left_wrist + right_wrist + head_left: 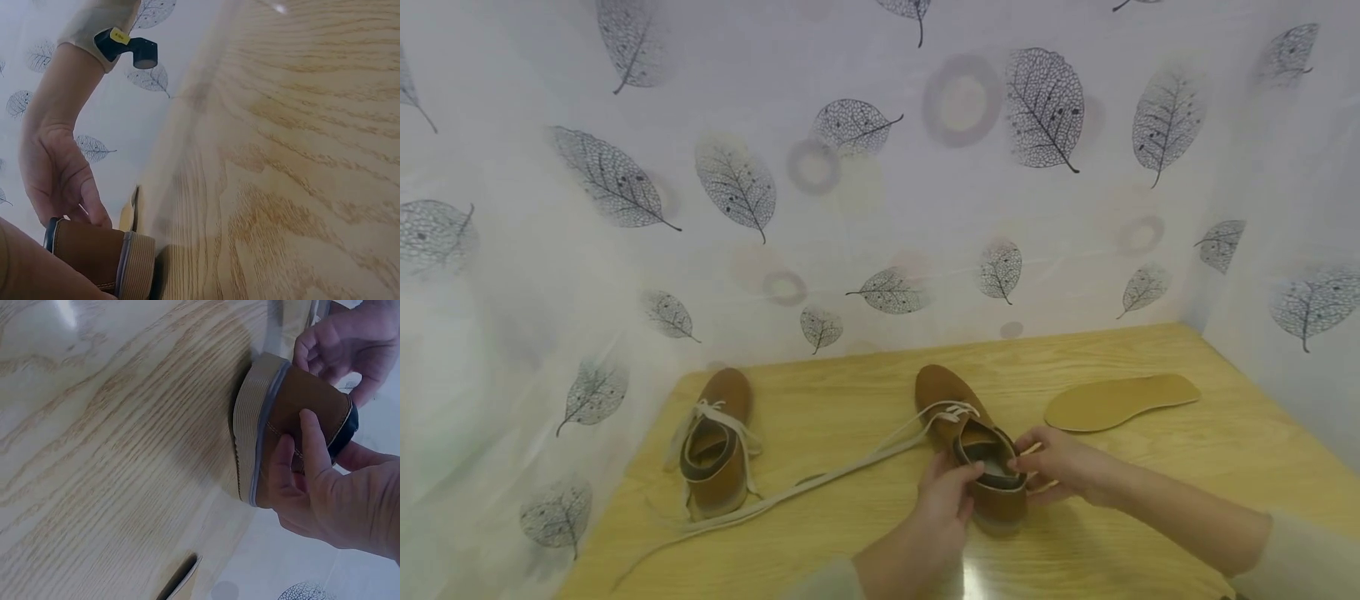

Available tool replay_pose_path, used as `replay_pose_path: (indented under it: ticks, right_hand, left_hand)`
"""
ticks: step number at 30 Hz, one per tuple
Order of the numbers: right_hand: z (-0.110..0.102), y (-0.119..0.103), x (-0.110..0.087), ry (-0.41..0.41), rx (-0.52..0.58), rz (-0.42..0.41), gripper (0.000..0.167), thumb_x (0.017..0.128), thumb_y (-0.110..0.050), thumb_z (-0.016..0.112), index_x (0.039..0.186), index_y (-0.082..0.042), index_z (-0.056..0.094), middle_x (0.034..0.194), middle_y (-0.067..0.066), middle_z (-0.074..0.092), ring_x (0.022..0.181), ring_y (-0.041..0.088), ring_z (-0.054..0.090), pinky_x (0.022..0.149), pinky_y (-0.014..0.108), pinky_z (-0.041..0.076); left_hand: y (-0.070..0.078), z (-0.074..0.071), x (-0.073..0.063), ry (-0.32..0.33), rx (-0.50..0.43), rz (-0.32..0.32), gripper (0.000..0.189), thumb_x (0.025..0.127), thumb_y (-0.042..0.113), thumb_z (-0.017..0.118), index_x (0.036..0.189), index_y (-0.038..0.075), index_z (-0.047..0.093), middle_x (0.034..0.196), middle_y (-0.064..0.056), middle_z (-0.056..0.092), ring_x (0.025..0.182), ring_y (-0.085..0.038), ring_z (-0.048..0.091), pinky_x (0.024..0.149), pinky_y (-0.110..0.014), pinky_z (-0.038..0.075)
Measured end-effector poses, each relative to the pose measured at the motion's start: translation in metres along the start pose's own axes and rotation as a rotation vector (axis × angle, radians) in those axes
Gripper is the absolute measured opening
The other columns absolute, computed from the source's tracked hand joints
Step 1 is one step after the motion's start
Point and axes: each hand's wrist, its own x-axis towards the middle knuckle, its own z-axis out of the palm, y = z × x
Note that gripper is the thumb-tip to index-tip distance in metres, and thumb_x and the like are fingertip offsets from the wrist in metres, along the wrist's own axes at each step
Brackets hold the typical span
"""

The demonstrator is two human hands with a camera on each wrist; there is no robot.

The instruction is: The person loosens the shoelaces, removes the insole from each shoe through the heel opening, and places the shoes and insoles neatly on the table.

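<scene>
A brown lace-up shoe (947,392) with a ribbed pale sole stands on the wooden table, toe pointing away, its collar dark-lined. My left hand (946,500) grips the left side of the collar, thumb over the rim and fingers along the outside. On the opposite side, my right hand (1067,468) pinches the collar's rim. The right wrist view shows the right fingers (314,440) against the brown upper near the heel (300,400). Something pale shows inside the opening; how it lies is unclear. Long beige laces (842,468) trail leftward from the shoe.
A second brown shoe (722,492) stands at the left, its beige laces loose. A tan insole (1120,402) lies at the right behind my right hand. Leaf-patterned sheeting (880,217) walls the table (850,550) at the back and sides.
</scene>
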Motion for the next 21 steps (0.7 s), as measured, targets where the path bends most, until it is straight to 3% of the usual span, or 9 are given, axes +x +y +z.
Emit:
replay_pose_path:
  ticks: [6, 9, 16, 21]
  right_hand:
    - [-0.004, 0.002, 0.003, 0.062, 0.014, 0.0, 0.044, 0.09, -0.007, 0.057, 0.12, 0.017, 0.037, 0.102, 0.022, 0.057, 0.083, 0.025, 0.063, 0.075, 0.039, 0.058]
    - [-0.008, 0.002, 0.005, 0.066, 0.036, 0.013, 0.046, 0.091, -0.006, 0.055, 0.123, 0.018, 0.032, 0.104, 0.025, 0.055, 0.084, 0.025, 0.062, 0.076, 0.039, 0.058]
    - [-0.021, 0.001, 0.014, 0.051, 0.089, 0.033, 0.051, 0.093, -0.006, 0.051, 0.127, 0.02, 0.024, 0.115, 0.035, 0.045, 0.09, 0.031, 0.064, 0.075, 0.037, 0.058]
    - [-0.032, 0.003, 0.019, 0.051, 0.104, 0.043, 0.054, 0.094, -0.007, 0.05, 0.13, 0.021, 0.021, 0.114, 0.032, 0.046, 0.087, 0.027, 0.065, 0.074, 0.033, 0.058]
  left_hand:
    - [-0.002, 0.008, 0.013, 0.015, 0.012, 0.032, 0.078, 0.081, 0.003, 0.067, 0.145, -0.002, 0.024, 0.144, -0.026, 0.038, 0.131, -0.04, 0.038, 0.11, -0.05, 0.03]
    - [-0.002, 0.012, 0.022, 0.021, 0.011, 0.035, 0.075, 0.08, 0.001, 0.067, 0.144, -0.003, 0.029, 0.141, -0.024, 0.043, 0.128, -0.037, 0.044, 0.108, -0.048, 0.034]
    - [-0.002, 0.019, 0.044, -0.008, 0.018, 0.046, 0.074, 0.08, 0.002, 0.067, 0.144, -0.002, 0.031, 0.14, -0.025, 0.044, 0.13, -0.038, 0.042, 0.11, -0.049, 0.032]
    - [-0.002, 0.026, 0.058, -0.031, 0.023, 0.048, 0.07, 0.08, 0.001, 0.067, 0.142, -0.001, 0.035, 0.135, -0.022, 0.051, 0.125, -0.035, 0.047, 0.108, -0.048, 0.034]
